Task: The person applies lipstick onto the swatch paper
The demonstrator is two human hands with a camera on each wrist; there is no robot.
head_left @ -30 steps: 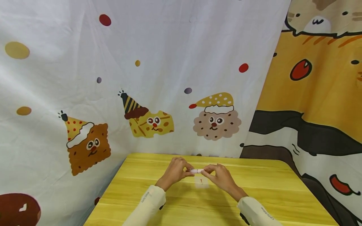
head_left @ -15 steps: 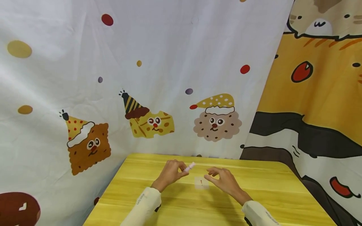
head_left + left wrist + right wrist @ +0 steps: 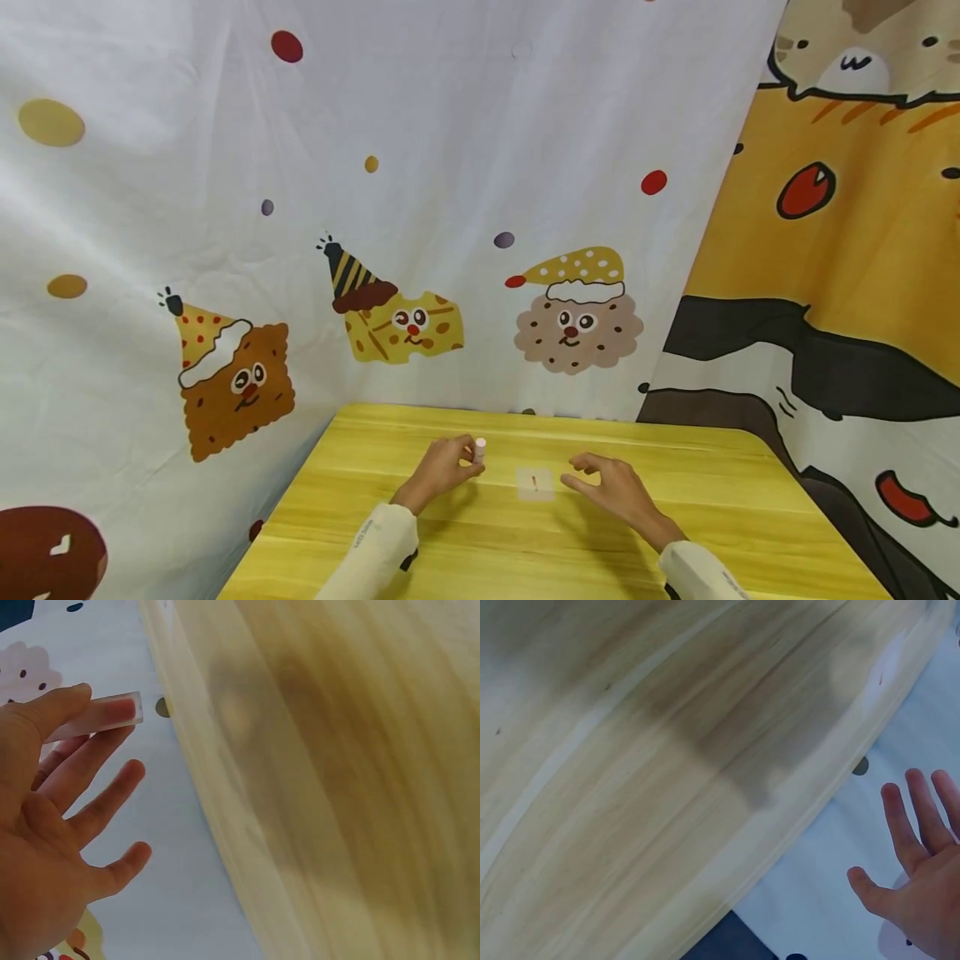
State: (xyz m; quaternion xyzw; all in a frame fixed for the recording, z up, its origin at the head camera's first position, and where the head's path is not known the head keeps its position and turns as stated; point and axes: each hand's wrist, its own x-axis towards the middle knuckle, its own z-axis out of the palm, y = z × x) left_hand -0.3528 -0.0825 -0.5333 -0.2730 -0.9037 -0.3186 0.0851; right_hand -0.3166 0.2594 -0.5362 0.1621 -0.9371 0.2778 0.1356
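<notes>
My left hand (image 3: 441,471) pinches a small pale pink lipstick tube (image 3: 480,451) between thumb and fingertips, holding it nearly upright over the table. Up close in the left wrist view, the lipstick's end is see-through, with reddish pink inside; two lower fingers extend free of it. To the right, my right hand (image 3: 617,493) hovers with its fingers spread and nothing in them, as the right wrist view also shows. Between the hands a square of whitish paper (image 3: 545,492) lies flat, bearing a short red streak (image 3: 535,482).
A yellow wood-grain table (image 3: 480,550) spreads beneath both hands. Its far edge meets a white curtain (image 3: 450,125) printed with cartoon snacks. Another printed curtain (image 3: 855,250) hangs at the right side.
Both hands held the lipstick level above the paper; the right hand has let go and drawn right. My left hand has carried the lipstick left and turned it nearly upright.
</notes>
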